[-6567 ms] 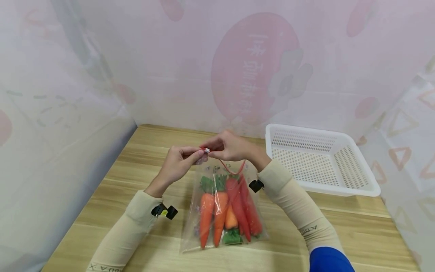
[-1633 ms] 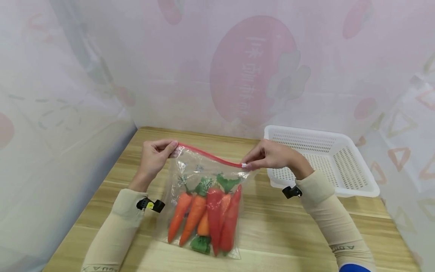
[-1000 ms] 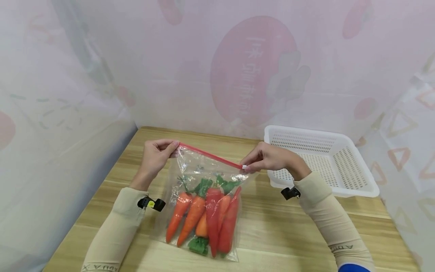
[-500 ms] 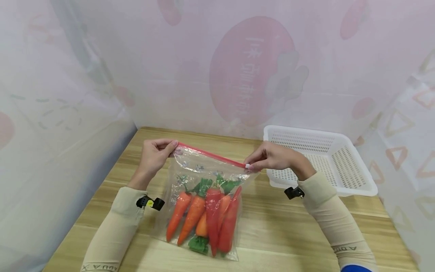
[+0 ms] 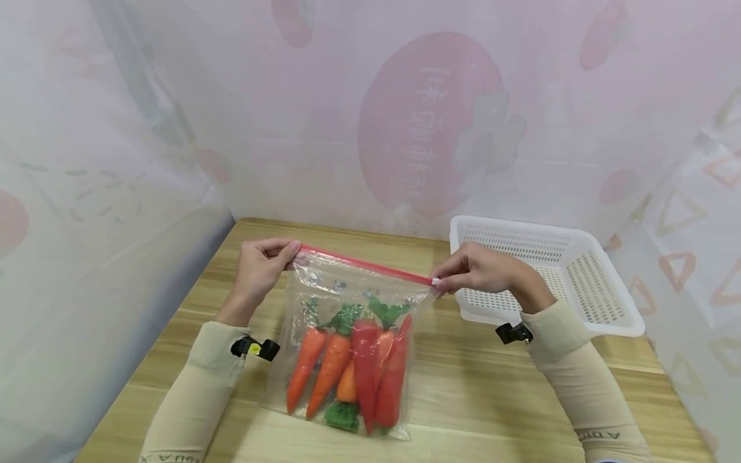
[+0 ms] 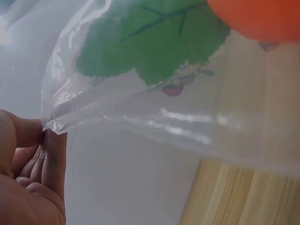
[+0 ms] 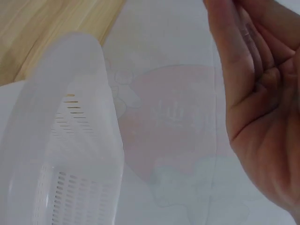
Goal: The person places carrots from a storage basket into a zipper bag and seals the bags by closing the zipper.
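Observation:
A clear slider zip bag (image 5: 347, 283) is held up by its top edge, with the red zip strip (image 5: 365, 262) stretched between both hands. At the strip's left end my left hand (image 5: 260, 273) pinches the bag's corner between thumb and forefinger; the left wrist view shows this grip on the film too. My right hand (image 5: 486, 269) pinches the white slider (image 5: 435, 281) at the right end. Inside the bag lie orange carrots (image 5: 330, 366) with green tops and long red chili peppers (image 5: 365, 373). In the right wrist view the right fingertips are out of frame.
A white perforated plastic basket (image 5: 628, 315) stands at the back right, behind the right hand and forearm. The wooden tabletop (image 5: 475, 399) meets pale printed cloth walls (image 5: 289, 161) at the back and both sides.
Earlier both hands met at the slider near the bag's left corner. The right hand has since drawn the slider rightward along the strip, with a last small shift right. The left hand now stays still.

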The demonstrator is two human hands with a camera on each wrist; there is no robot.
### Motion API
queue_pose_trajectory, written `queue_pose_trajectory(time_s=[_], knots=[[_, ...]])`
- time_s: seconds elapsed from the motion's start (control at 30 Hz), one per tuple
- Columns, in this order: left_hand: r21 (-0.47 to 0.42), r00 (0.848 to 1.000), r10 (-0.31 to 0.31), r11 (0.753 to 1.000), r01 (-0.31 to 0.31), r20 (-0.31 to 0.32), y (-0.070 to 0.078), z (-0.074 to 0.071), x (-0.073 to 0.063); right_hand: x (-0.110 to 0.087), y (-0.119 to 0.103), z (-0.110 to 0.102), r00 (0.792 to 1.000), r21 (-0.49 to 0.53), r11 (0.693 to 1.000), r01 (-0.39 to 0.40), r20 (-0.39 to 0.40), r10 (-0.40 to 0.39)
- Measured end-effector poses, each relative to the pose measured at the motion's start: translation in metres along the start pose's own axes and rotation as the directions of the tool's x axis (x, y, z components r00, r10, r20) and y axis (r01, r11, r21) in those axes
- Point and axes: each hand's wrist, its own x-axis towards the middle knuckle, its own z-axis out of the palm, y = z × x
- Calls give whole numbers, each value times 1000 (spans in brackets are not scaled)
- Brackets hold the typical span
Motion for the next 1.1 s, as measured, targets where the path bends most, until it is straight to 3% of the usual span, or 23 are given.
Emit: queue_pose_trajectory(time_s=[0.17, 0.27, 0.5, 0.8, 0.9, 0.97, 1.1], knots=[[-55, 997, -78, 995, 80, 29, -2, 4, -8, -7, 5, 4, 992, 5, 997, -74, -106, 74], [-68, 994, -89, 993, 93, 60, -2, 8, -9, -10, 10, 9, 967, 17, 992, -127, -220, 128], [-31, 992, -112, 993, 114, 66, -1, 18, -1, -9, 15, 21, 845, 38, 968, -247, -481, 234], [0, 981, -178, 984, 179, 81, -13, 23, 15, 7, 22, 33, 685, 44, 939, -342, -672, 281], [66, 977, -201, 978, 196, 75, -20, 21, 17, 9, 24, 36, 645, 31, 923, -382, -706, 291], [159, 977, -200, 969, 187, 68, -24, 19, 17, 8, 26, 37, 626, 27, 914, -406, -720, 299], [356, 983, -171, 925, 134, 73, -29, 12, 13, -1, 28, 38, 615, 10, 909, -416, -734, 290]])
